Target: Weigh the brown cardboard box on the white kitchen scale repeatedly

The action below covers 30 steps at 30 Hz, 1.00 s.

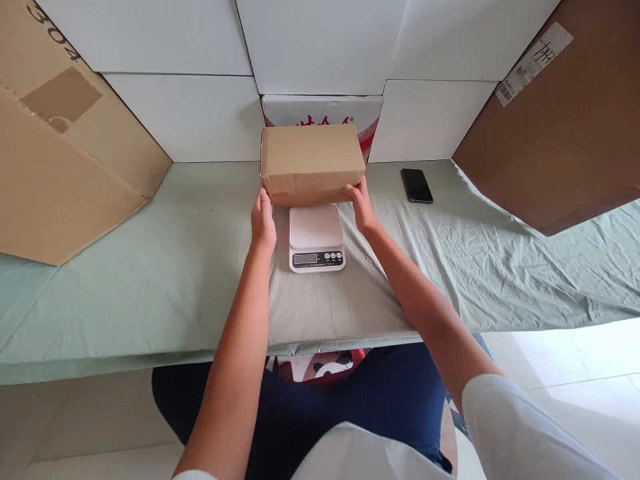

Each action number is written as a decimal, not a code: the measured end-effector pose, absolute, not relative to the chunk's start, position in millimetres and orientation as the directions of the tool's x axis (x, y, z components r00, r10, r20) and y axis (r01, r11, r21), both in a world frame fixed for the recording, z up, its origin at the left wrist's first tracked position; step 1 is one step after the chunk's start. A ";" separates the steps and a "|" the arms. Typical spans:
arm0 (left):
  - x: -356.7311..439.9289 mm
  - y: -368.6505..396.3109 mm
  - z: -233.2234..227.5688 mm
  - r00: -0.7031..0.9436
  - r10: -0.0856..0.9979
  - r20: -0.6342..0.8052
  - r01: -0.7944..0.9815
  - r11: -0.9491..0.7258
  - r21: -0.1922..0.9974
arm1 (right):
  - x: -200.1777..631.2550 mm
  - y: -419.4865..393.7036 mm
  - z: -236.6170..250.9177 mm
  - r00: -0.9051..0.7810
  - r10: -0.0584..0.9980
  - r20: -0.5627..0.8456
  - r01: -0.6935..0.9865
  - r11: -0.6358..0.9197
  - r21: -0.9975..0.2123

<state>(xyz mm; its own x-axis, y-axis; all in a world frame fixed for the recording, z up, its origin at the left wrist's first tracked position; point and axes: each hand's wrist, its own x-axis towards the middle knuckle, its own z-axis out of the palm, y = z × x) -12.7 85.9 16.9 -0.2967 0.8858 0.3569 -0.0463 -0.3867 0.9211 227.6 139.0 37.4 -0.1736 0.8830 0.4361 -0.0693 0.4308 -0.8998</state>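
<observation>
A closed brown cardboard box [313, 152] is held between my two hands, just behind the scale. My left hand [263, 217] grips its left end at the near corner, fingers partly hidden behind it. On the right end, my right hand [362, 203] is closed with the thumb on the near face and the other fingers underneath or behind. In front of the box lies a white digital kitchen scale [317, 227], its bare platform partly below the box's near edge. Whether the box touches the cloth or hangs above it, I cannot tell.
A black phone [417, 185] lies to the right on the green cloth [200, 267]. Large cardboard panels stand at left [75, 153] and right [555, 127]. White panels [320, 47] and a white box with red lettering [373, 107] form the back.
</observation>
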 end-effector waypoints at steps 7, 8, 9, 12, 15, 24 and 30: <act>2.4 -22.2 7.2 -0.239 0.896 0.374 0.042 -0.375 0.926 | 257.0 44.8 19.2 -0.238 0.864 0.444 -0.029 0.451 -0.892; 3.3 -26.5 6.6 -0.240 0.899 0.365 0.043 -0.366 0.930 | 256.6 40.0 16.1 -0.236 0.867 0.439 -0.036 0.444 -0.895; 3.7 -28.1 6.5 -0.246 0.901 0.357 0.043 -0.358 0.933 | 255.2 37.8 13.7 -0.228 0.870 0.438 -0.045 0.439 -0.897; 3.5 -24.3 7.7 -0.247 0.905 0.345 0.036 -0.347 0.937 | 248.9 40.1 10.1 -0.183 0.874 0.450 -0.068 0.445 -0.893; 2.8 -21.1 8.7 -0.247 0.910 0.332 0.034 -0.334 0.942 | 246.2 44.1 7.4 -0.159 0.879 0.450 -0.065 0.445 -0.893; 3.4 -23.0 9.5 -0.247 0.908 0.339 0.031 -0.342 0.939 | 248.1 44.2 1.9 -0.157 0.890 0.427 -0.024 0.429 -0.903; 2.7 -21.9 8.9 -0.247 0.910 0.333 0.032 -0.336 0.941 | 249.3 45.0 2.1 -0.164 0.888 0.429 -0.026 0.431 -0.902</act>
<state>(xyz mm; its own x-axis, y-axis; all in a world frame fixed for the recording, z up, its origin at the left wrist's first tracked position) 2.7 -21.9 8.9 -0.2468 0.9101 0.3329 0.0324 -0.3356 0.9415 249.3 45.0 2.1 -0.1640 0.8884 0.4288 -0.0264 0.4306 -0.9022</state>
